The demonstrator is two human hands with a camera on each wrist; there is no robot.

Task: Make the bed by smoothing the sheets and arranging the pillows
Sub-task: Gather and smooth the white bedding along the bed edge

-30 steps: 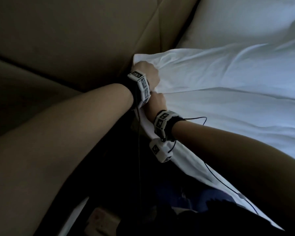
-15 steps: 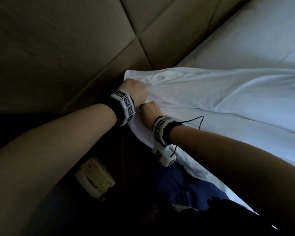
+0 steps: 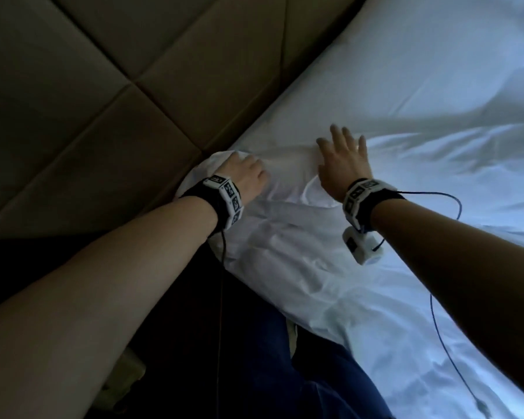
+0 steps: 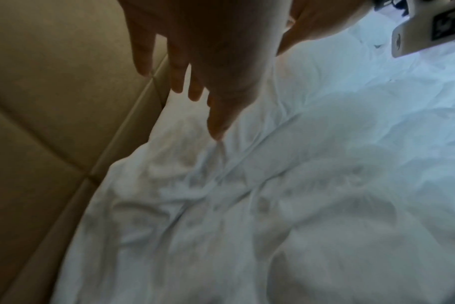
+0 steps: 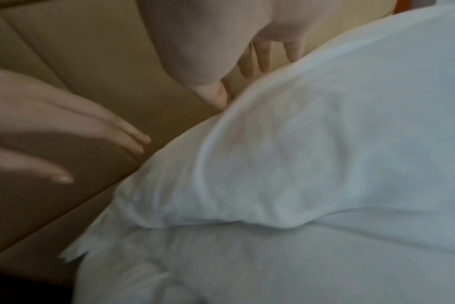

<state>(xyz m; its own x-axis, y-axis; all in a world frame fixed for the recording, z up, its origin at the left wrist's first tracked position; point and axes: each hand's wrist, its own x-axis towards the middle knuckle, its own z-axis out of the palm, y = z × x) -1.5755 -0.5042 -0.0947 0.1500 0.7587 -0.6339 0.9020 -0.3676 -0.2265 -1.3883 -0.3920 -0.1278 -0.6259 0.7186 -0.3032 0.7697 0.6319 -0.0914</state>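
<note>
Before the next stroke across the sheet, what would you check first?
1. Left hand free of cloth: ok, fingers straight in the left wrist view.
2. Right hand flat on the sheet: ok, fingers spread.
3. Sheet corner against the headboard: ok.
4. Sheet smooth: not ok, creased near both hands.
5. Cable off the sheet: not ok, it trails across.
6. Pillows arranged: cannot tell.

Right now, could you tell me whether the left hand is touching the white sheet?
Touching: the head view shows the left hand laid flat on the white sheet at the bed's corner.
</note>
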